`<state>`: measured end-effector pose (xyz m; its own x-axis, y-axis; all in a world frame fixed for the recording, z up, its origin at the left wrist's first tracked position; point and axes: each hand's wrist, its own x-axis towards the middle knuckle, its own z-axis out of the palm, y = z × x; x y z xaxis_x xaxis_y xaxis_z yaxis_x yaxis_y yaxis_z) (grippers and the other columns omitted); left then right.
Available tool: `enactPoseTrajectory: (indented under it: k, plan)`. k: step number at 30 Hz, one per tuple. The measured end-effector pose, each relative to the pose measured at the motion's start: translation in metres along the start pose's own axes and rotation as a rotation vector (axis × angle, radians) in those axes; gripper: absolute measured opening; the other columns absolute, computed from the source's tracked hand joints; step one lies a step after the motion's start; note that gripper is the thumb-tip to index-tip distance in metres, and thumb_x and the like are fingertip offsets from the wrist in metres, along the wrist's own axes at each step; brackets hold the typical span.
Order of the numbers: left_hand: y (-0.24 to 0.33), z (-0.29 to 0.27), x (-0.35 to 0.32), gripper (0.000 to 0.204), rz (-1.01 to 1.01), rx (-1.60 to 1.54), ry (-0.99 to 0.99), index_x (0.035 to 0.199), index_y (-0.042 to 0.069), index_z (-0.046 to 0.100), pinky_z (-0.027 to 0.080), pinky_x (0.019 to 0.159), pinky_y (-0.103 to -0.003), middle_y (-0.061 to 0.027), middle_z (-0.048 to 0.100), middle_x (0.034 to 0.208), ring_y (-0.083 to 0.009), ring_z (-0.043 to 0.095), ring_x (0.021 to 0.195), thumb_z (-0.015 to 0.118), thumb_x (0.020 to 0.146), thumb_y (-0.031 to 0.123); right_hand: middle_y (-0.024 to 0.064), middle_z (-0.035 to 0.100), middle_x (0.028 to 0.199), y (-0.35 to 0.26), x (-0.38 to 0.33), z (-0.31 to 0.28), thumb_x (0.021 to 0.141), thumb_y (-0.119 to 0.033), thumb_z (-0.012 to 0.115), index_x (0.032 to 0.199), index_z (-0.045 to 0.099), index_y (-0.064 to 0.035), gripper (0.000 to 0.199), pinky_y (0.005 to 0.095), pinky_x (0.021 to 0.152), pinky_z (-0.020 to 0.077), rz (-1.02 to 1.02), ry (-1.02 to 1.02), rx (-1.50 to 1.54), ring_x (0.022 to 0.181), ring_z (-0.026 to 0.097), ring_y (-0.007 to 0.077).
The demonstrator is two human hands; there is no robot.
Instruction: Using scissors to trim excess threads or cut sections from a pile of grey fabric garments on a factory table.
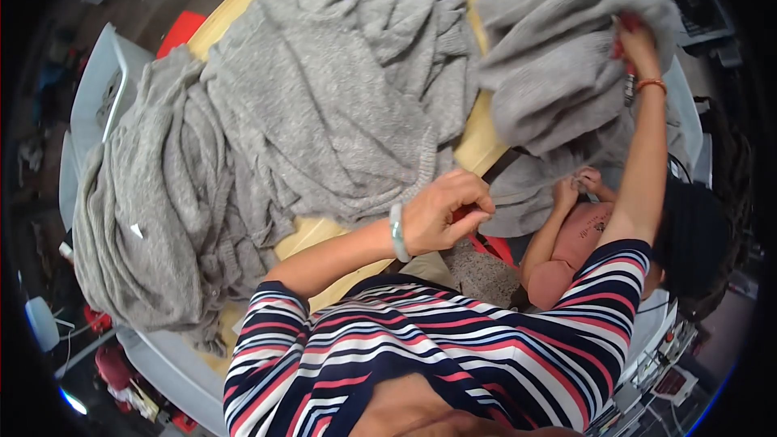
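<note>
My left hand (445,212), with a pale green bangle at its wrist, is closed in front of my chest. A bit of red shows between its fingers and thumb; I cannot make out what it is. My right arm reaches to the far right, where my right hand (639,44) is closed beside a grey knitted garment (558,57). Red shows at its fingers and a dark, silvery tool end (630,87) juts out below the palm; the kind is hidden by blur. More grey knitwear (324,97) lies heaped left of that garment.
A pale wooden table (486,137) bears the knitwear, with another grey heap (154,202) at its left end. Close on my right sits a co-worker in pink, both hands (579,184) on grey fabric. White bins (121,73) stand along the left. A red object (180,32) lies behind.
</note>
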<state>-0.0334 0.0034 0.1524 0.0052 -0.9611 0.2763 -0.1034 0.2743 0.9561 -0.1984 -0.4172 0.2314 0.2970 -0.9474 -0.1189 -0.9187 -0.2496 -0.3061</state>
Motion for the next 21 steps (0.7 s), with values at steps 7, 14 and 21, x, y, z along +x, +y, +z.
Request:
enactPoseTrajectory:
  k: [7,14,21]
  plan:
    - [-0.087,-0.023,-0.083,0.04,-0.192,0.759,0.178,0.107,0.007,0.058,0.041,0.09,-0.043,-0.0169,0.053,0.115,-0.0355,0.05,0.111,0.075,0.07,0.011,0.0016,0.057,0.056,0.026,-0.044,0.142,0.083,-0.038,0.066,0.069,0.063,-0.006,0.035,0.029,0.044,0.0411,-0.193,-0.224,0.232,0.048,0.053,0.0117]
    - [-0.12,-0.034,-0.015,0.031,0.084,1.412,0.107,0.111,0.011,0.06,0.034,0.101,-0.048,-0.0153,0.052,0.124,-0.035,0.045,0.119,0.058,0.08,0.012,0.0047,0.059,0.06,-0.025,-0.166,0.222,0.09,-0.02,0.061,0.086,0.059,0.0027,0.023,0.0289,0.048,0.0494,-0.232,-0.491,0.61,0.051,0.059,0.0123]
    - [-0.092,-0.118,-0.032,0.019,-0.197,1.318,-0.081,0.09,0.01,0.062,0.036,0.095,-0.044,-0.0098,0.055,0.089,-0.0278,0.053,0.098,0.054,0.074,0.006,0.0034,0.058,0.064,-0.034,-0.215,0.201,0.089,-0.015,0.061,0.117,0.056,0.0031,0.034,0.0269,0.053,0.0482,-0.245,-0.45,0.512,0.056,0.055,0.0096]
